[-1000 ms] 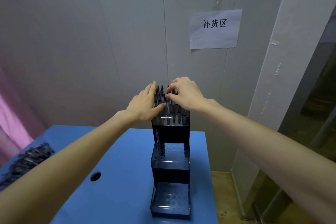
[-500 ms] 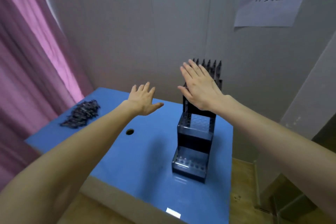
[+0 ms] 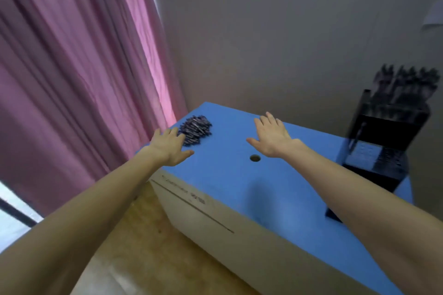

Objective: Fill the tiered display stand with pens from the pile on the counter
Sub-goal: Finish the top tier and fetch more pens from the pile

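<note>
A pile of dark pens [image 3: 197, 129] lies at the far left corner of the blue counter [image 3: 227, 182]. My left hand [image 3: 170, 145] hovers flat with spread fingers just short of the pile, holding nothing. My right hand [image 3: 271, 136] is stretched out flat over the counter's middle, also empty. The dark tiered display stand [image 3: 381, 146] stands blurred at the right, with pens upright in its top tier and the lower tiers showing bare holes.
A round cable hole [image 3: 254, 158] sits in the counter between my hands. Pink curtains [image 3: 79, 74] hang close on the left. The counter's beige front edge [image 3: 215, 220] drops to a wooden floor. A grey wall stands behind.
Both hands have left the stand's top tier and swung left across the counter toward the pen pile. The view has turned left, so the stand now sits at the right edge.
</note>
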The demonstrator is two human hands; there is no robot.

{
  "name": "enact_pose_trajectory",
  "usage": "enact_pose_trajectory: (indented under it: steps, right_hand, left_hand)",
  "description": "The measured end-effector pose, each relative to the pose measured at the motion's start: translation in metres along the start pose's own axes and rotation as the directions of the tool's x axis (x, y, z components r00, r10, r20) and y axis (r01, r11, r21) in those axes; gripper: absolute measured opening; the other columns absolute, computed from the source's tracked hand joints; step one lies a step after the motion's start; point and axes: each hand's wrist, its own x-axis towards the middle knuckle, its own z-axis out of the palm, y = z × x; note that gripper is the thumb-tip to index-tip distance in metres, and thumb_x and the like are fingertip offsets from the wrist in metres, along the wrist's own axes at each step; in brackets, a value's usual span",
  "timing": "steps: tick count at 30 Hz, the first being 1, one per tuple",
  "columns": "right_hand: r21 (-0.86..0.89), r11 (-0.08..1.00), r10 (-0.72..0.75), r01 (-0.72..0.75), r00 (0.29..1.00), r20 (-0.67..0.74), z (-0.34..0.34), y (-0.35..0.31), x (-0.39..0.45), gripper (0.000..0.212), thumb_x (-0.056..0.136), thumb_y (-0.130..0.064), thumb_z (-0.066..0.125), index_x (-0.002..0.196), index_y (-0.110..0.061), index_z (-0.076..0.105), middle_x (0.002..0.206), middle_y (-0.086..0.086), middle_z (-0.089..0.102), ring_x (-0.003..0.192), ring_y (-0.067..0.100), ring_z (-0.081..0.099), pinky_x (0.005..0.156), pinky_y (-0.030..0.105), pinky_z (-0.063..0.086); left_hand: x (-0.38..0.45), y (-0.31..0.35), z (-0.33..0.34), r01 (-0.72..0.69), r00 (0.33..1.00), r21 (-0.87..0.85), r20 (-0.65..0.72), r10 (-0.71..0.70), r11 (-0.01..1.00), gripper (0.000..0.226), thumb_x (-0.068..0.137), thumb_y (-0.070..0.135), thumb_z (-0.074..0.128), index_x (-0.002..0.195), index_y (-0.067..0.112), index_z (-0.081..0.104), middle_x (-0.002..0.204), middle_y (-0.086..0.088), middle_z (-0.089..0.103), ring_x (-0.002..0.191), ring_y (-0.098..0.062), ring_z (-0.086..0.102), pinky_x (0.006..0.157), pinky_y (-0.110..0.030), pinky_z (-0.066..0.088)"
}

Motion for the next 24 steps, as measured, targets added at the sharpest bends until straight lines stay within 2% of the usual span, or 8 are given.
enact_pose_trajectory:
  steps: [3,6,11,18,24]
  right_hand:
    - [-0.073,0.997,-0.009,0.014,0.998,0.069,0.004,-0.063,0.023,0.075,0.104,-0.054,0.036,0.158,-0.004,0.018,0.162,0.016,0.023,0.155,0.034,0.004,0.123,0.051,0.016]
    - [-0.097,0.995,-0.019,0.028,0.995,0.095,0.006,-0.112,0.042,0.075,0.105,-0.054,0.034,0.158,-0.004,0.016,0.162,0.016,0.022,0.155,0.034,0.005,0.122,0.052,0.016]
    - [-0.087,0.996,0.001,0.011,0.991,0.134,0.008,-0.168,0.074,0.075,0.105,-0.056,0.033,0.158,-0.005,0.017,0.161,0.017,0.024,0.154,0.035,0.007,0.122,0.052,0.018]
    - [-0.033,0.999,0.043,-0.039,0.988,0.149,0.026,-0.19,0.143,0.069,0.103,-0.055,0.04,0.15,-0.006,0.028,0.149,0.018,0.037,0.14,0.036,0.031,0.112,0.05,0.032]
    - [0.004,0.995,0.094,-0.098,0.971,0.222,0.078,-0.18,0.239,0.07,0.103,-0.054,0.042,0.152,-0.006,0.026,0.15,0.018,0.036,0.14,0.036,0.033,0.113,0.05,0.033]
  left_hand:
    - [-0.016,-0.064,0.031,0.055,0.998,-0.023,0.037,-0.054,0.998,0.078,0.101,0.068,0.032,0.159,0.015,0.026,0.167,-0.015,0.018,0.151,-0.033,0.024,0.122,-0.051,0.019]
    - [-0.022,-0.114,0.055,0.084,0.996,-0.056,0.044,-0.081,0.995,0.079,0.1,0.067,0.033,0.159,0.015,0.025,0.165,-0.014,0.023,0.149,-0.033,0.026,0.121,-0.051,0.022]
    - [-0.011,-0.159,0.076,0.056,0.997,-0.129,0.063,-0.048,0.99,0.079,0.1,0.066,0.036,0.159,0.015,0.022,0.162,-0.013,0.027,0.146,-0.033,0.032,0.118,-0.049,0.028]
    - [0.055,-0.191,0.104,-0.031,0.998,-0.15,0.049,0.039,0.988,0.075,0.1,0.064,0.04,0.157,0.016,0.028,0.156,-0.011,0.035,0.141,-0.032,0.039,0.114,-0.048,0.033]
    - [0.162,-0.211,0.138,-0.116,0.988,-0.142,0.086,0.129,0.983,0.074,0.101,0.062,0.042,0.158,0.018,0.027,0.158,-0.009,0.033,0.136,-0.033,0.045,0.11,-0.046,0.038]
